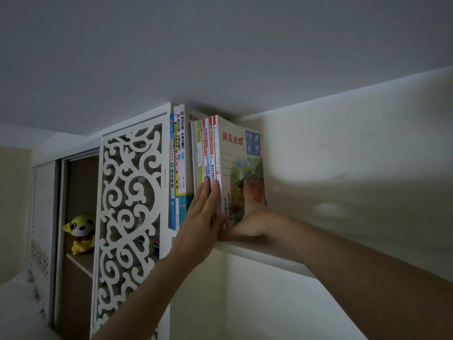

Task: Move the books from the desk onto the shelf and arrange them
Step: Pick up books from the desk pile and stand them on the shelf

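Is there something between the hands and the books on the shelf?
Nothing visible. The left hand presses straight fingers against the spines of the books, and the right hand lies on the cover of the outermost book. All stand on the shelf.

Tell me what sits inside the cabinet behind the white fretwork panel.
Through the open side of the cabinet, a yellow plush toy sits on a wooden shelf board. The fretwork panel covers the rest; only dim shapes show through its cut-outs.
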A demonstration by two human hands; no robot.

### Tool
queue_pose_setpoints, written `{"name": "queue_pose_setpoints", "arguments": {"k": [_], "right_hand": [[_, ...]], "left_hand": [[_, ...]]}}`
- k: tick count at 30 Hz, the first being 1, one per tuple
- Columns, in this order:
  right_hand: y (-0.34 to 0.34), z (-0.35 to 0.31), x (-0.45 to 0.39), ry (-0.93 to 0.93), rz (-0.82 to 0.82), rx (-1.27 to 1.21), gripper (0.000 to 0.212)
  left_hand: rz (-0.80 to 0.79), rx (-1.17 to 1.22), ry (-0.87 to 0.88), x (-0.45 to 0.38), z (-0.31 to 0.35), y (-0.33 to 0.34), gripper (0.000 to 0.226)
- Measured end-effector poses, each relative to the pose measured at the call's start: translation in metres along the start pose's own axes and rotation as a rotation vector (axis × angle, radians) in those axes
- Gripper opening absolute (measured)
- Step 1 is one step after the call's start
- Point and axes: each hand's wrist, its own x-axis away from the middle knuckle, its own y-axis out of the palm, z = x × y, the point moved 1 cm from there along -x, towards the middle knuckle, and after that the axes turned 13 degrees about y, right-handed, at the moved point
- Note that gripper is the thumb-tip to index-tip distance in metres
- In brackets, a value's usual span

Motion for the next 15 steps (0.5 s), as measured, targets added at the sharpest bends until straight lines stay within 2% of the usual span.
{"name": "queue_pose_setpoints", "arguments": {"k": [6, 11, 15], "right_hand": [[0.002, -0.010, 0.024, 0.043, 0.013, -0.015, 0.146], [-0.001, -0.015, 0.048, -0.011, 0.085, -0.017, 0.127], [0.002, -0.018, 0.053, 0.000, 0.097, -0.016, 0.116]], "left_hand": [[-0.085, 0.004, -0.076, -0.005, 0.007, -0.011, 0.069], [-0.158, -0.036, -0.070, 0.004, 0.010, -0.021, 0.064], [-0.188, -0.188, -0.049, 0.004, 0.012, -0.016, 0.066]]}}
